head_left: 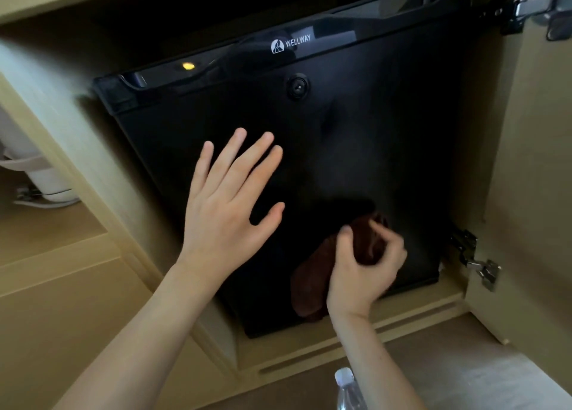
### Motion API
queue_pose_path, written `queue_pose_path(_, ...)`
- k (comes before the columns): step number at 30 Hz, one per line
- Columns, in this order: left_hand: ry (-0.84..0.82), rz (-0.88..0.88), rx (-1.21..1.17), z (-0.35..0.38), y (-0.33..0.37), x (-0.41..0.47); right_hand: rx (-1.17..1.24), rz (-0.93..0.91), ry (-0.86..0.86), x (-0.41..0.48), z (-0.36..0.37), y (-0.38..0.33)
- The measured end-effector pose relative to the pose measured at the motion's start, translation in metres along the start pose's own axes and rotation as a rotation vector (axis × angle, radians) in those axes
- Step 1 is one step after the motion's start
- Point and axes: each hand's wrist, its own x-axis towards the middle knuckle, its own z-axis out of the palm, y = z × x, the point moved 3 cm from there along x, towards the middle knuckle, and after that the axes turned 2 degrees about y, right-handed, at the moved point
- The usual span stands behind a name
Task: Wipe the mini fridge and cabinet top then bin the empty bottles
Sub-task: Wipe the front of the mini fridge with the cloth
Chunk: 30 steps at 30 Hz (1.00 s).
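Black mini fridge point(340, 149) sits inside the wooden cabinet point(77, 301); its door fills the opening and its top edge is lost in shadow. Left hand point(229, 205) is flat against the door, fingers spread. Right hand point(365, 267) is clenched around a brown cloth point(312, 279) low on the door; the cloth is partly hidden. A clear bottle point(348, 389) is cut off at the bottom edge.
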Motion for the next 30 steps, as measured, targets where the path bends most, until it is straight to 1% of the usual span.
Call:
queue_pose_path(2,0.012,-0.006,-0.037,0.004,0.008,0.008,0.040,-0.169,-0.003,0.017,0.027,-0.039)
queue_pose_path(5,0.032,-0.037,-0.059,0.011,0.012,0.017,0.045,-0.298,-0.030,0.039,0.061,-0.074)
queue_pose_path(8,0.052,-0.068,-0.052,0.017,0.008,0.021,-0.050,-0.352,-0.065,0.047,0.073,-0.074)
queue_pose_path(11,0.070,-0.078,-0.041,0.023,0.008,0.018,-0.055,-0.355,-0.040,0.045,0.067,-0.055)
queue_pose_path(15,0.103,-0.084,-0.027,0.028,0.009,0.012,-0.050,-0.307,-0.029,0.035,0.043,-0.014)
queue_pose_path(18,0.112,-0.082,-0.021,0.030,0.010,0.010,-0.051,-0.234,-0.013,0.024,0.016,0.023)
queue_pose_path(21,0.113,-0.078,-0.029,0.030,0.008,0.010,-0.049,-0.112,0.017,0.013,-0.012,0.056)
queue_pose_path(24,0.101,-0.062,-0.041,0.029,0.006,0.009,-0.119,0.039,0.067,0.005,-0.034,0.083)
queue_pose_path(28,0.059,-0.060,-0.048,0.025,0.007,0.010,-0.214,0.204,0.090,0.004,-0.050,0.096)
queue_pose_path(30,0.041,-0.054,-0.051,0.020,0.008,0.011,-0.212,0.226,0.091,0.008,-0.052,0.083)
